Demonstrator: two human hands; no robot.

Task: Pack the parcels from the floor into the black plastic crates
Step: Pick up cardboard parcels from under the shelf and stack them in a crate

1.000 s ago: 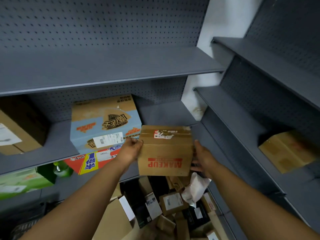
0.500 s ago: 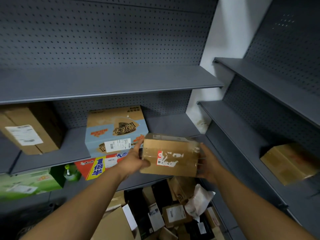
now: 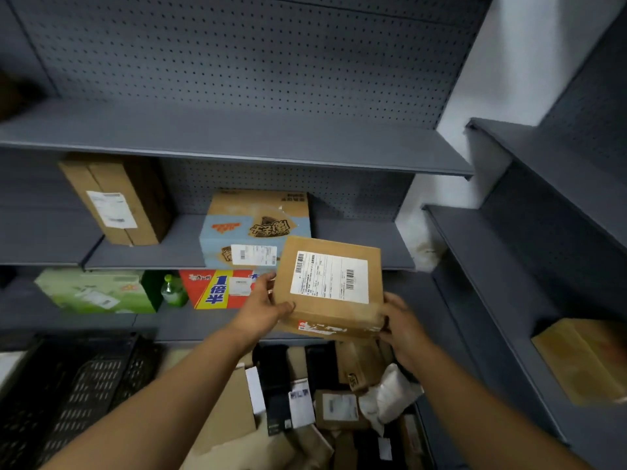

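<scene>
Head camera – faces forward-down, near shelves (image 3: 237,157)

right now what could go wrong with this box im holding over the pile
1. The box is tilted and held only at its side edges by the left hand and right hand; it might slip onto the parcels below.
2. The black crate sits far left, so the carry could clip the shelf edge.

Two bare forearms, left hand (image 3: 261,308), right hand (image 3: 402,325) (no sleeves, no gloves)

Stockroom: grey pegboard shelving (image 3: 237,144), piled parcels (image 3: 336,405)
</scene>
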